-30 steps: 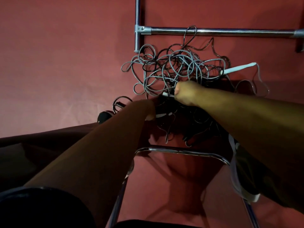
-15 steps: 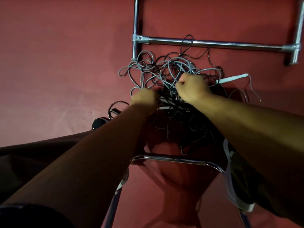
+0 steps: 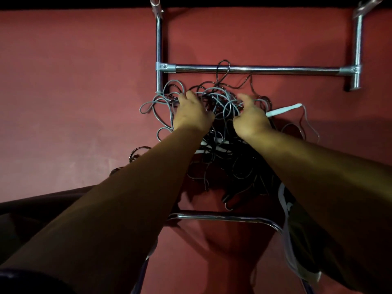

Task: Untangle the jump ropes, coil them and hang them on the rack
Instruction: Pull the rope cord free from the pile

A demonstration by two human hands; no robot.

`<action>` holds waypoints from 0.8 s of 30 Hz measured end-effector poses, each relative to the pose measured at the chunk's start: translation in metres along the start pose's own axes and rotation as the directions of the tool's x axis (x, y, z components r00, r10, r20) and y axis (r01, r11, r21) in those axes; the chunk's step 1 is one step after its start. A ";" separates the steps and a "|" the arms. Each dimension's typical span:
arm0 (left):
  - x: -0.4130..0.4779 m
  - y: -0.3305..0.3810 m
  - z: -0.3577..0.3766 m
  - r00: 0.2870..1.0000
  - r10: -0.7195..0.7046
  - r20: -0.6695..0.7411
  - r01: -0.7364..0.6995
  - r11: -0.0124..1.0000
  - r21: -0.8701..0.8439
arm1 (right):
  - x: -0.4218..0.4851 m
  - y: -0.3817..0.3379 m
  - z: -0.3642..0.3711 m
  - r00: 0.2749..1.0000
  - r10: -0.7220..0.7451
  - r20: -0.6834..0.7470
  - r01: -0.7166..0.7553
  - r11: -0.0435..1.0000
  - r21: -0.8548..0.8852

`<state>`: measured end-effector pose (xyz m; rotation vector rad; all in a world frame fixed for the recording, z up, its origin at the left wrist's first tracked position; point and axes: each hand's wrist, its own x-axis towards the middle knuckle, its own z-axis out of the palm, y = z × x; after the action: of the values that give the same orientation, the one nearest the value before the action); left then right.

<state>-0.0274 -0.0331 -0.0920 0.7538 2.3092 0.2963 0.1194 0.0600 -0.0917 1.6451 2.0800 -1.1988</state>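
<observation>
Jump ropes [image 3: 231,164] lie in one knotted grey-and-black heap on the red floor [image 3: 74,102], just beyond a near chrome tube [image 3: 222,216]. Left hand [image 3: 192,115] and right hand [image 3: 250,119], fingers curled around grey strands, have moved up the heap and apart within the last second, probably loosening the knot. A white handle [image 3: 284,109] juts right. The rack crossbar [image 3: 275,70] lies beyond, crossed by one black loop.

Fingertips of the left hand [image 3: 192,115] and right hand [image 3: 250,118] vanish into the tangled jump ropes [image 3: 224,160], grip unclear; the rack [image 3: 254,69] loses its uprights off-frame at 12 o'clock.
</observation>
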 end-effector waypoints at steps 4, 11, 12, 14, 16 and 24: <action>0.003 0.020 0.013 0.977 0.170 0.131 -0.176 0.984 0.038 | 0.004 -0.002 -0.006 0.989 0.010 0.144 0.005 0.995 -0.103; -0.006 0.020 0.034 0.903 0.243 0.355 -0.258 0.966 -0.006 | 0.009 0.022 -0.004 0.983 -0.167 0.070 0.178 0.963 -0.201; -0.006 0.018 0.034 0.915 0.214 0.342 -0.218 0.976 -0.027 | 0.008 0.021 -0.005 0.977 -0.207 0.041 0.211 0.958 -0.192; -0.003 0.018 0.028 0.945 0.104 0.310 -0.064 0.989 -0.134 | 0.006 0.013 -0.010 0.960 -0.280 -0.016 0.273 0.945 -0.180; -0.001 0.023 0.013 0.966 0.044 0.256 0.047 0.940 -0.338 | 0.006 0.001 -0.018 0.959 -0.279 -0.044 0.272 0.953 -0.131; -0.022 0.100 -0.096 0.982 0.187 -0.009 -0.119 0.587 -0.801 | -0.017 -0.057 -0.075 0.987 -0.148 0.062 0.132 0.969 0.207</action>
<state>-0.0345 0.0339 0.0308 0.4595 1.7286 1.2709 0.0963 0.0996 -0.0071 1.5254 2.1170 -1.5404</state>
